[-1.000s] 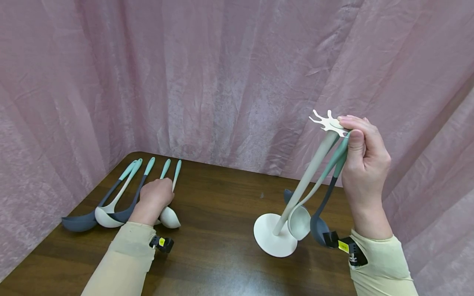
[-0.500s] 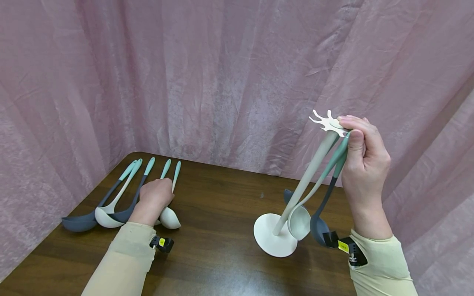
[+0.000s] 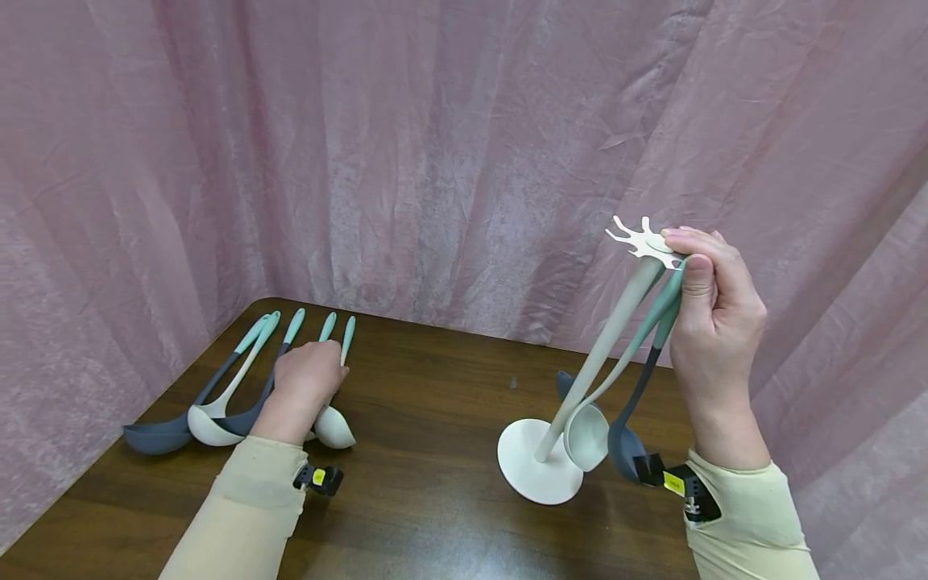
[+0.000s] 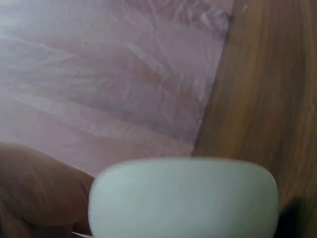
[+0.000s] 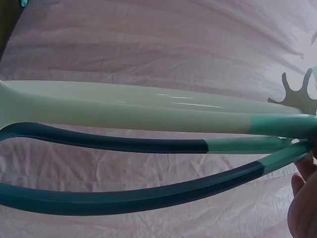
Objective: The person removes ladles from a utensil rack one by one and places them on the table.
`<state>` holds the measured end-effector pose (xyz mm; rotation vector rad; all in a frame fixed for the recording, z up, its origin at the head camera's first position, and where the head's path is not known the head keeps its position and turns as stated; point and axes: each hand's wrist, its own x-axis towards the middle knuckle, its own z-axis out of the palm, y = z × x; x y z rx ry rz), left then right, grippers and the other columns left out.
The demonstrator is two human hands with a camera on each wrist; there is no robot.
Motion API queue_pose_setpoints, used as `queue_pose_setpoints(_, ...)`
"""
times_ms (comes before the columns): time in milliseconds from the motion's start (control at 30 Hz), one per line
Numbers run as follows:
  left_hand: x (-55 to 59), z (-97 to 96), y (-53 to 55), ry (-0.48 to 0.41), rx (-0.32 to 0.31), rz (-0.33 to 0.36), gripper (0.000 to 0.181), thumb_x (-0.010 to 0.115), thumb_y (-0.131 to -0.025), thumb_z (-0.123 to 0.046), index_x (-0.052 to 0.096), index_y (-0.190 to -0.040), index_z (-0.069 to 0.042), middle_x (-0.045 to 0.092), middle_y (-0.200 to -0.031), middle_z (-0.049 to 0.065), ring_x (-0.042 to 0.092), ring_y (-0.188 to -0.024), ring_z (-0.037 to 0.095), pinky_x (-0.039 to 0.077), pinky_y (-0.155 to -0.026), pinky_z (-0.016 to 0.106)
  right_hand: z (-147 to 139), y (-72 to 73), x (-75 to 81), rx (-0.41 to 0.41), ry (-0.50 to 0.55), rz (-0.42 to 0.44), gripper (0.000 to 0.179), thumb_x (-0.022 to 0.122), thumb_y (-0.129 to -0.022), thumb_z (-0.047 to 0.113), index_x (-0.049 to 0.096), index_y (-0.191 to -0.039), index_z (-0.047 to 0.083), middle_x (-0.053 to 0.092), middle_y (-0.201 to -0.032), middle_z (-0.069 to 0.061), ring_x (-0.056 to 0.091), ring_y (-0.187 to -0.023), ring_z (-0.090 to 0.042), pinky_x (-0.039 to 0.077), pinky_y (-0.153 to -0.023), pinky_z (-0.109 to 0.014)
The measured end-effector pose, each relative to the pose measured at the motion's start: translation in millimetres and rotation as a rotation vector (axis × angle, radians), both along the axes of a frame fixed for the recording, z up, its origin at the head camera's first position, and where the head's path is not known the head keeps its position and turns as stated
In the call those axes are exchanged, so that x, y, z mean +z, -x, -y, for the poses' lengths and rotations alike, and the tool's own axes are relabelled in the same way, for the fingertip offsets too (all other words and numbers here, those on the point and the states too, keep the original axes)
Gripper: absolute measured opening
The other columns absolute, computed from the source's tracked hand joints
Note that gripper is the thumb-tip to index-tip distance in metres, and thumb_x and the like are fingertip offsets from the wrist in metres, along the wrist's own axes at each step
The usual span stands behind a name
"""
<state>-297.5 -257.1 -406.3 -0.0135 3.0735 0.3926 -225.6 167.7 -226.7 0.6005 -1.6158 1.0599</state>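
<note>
At the left of the head view my left hand (image 3: pixel 308 379) grips the white shaft of a mint-handled ladle. Its white bowl (image 3: pixel 334 428) rests on the table below my wrist and fills the bottom of the left wrist view. Beside that handle lies another mint handle (image 3: pixel 328 325), its lower part hidden by my hand. On the right, my right hand (image 3: pixel 718 322) holds the hooked top of a tilted white utensil stand (image 3: pixel 609 346), thumb near the hanging handles. A white ladle (image 3: pixel 586 437), a dark blue ladle (image 3: pixel 625 451) and another dark utensil (image 3: pixel 564 383) hang from it.
Further left lie a dark ladle (image 3: pixel 155 436), a white ladle (image 3: pixel 210 427) and another dark utensil (image 3: pixel 293 325), their heads overlapping. The stand's round base (image 3: pixel 529 467) is at the wooden table's (image 3: pixel 428 435) right side. Pink curtain (image 3: pixel 449 161) hangs behind the table.
The ladle handle at my left hand has shifted slightly, and that hand's knuckles have risen a little. My right hand and the stand stay practically still.
</note>
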Motion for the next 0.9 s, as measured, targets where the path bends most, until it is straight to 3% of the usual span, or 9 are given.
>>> queue_pose_setpoints(233,15.4,-14.5,-9.2,0.013,-0.013,-0.076,0.029,0.075,-0.107,-0.029,0.072,-0.116,-0.002,0.074,-0.098,0.016,0.072,-0.086,0.04,0.057,-0.068,0.056,-7,1.8,-0.6,-0.007,-0.019,0.005,0.027,0.065,-0.112,0.013,0.078,-0.121,-0.008,0.079,-0.123,-0.017,0.07,-0.127,-0.027,0.035,-0.127,-0.044)
queue_pose_setpoints(500,36.0,-31.6,-31.8,0.021,-0.055,-0.217,0.04,0.076,-0.107,-0.028,0.07,-0.133,0.002,0.073,-0.108,0.019,0.072,-0.08,0.038,0.059,-0.064,0.053,-5,-1.7,3.3,-0.002,-0.03,0.0,0.025,0.065,-0.112,0.01,0.078,-0.121,-0.009,0.079,-0.122,-0.02,0.07,-0.127,-0.025,0.035,-0.126,-0.045)
queue_pose_setpoints(700,47.5,-48.0,-49.1,0.005,-0.076,-0.318,0.035,0.076,-0.107,-0.028,0.073,-0.127,0.001,0.073,-0.104,0.017,0.068,-0.072,0.034,0.056,-0.058,0.05,-1,-6.2,5.9,-0.007,-0.047,0.007,0.022,0.065,-0.111,0.005,0.078,-0.121,-0.01,0.078,-0.12,-0.024,0.071,-0.126,-0.023,0.036,-0.126,-0.044)
queue_pose_setpoints(900,56.3,-68.7,-58.5,-0.01,-0.107,-0.414,0.035,0.078,-0.106,-0.028,0.075,-0.129,-0.002,0.075,-0.107,0.015,0.07,-0.073,0.032,0.058,-0.058,0.051,-1,-8.4,7.5,-0.02,-0.045,0.0,0.022,0.065,-0.11,0.005,0.078,-0.121,-0.009,0.078,-0.12,-0.025,0.071,-0.125,-0.02,0.037,-0.126,-0.044)
